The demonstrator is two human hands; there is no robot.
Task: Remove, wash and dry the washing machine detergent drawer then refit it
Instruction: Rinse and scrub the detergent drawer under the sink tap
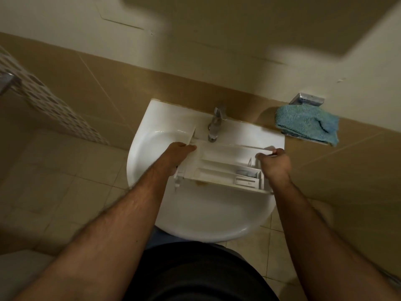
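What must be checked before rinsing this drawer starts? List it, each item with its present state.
1. Detergent drawer is over the sink basin: ok.
2. Left hand grips the drawer's left end: ok.
3. Right hand grips its right end: ok.
4. Drawer sits below the tap spout, compartments facing up: ok.
5. Water running: not ok, no stream is visible.
6. Blue towel is within reach on the wall holder at the right for drying: ok.
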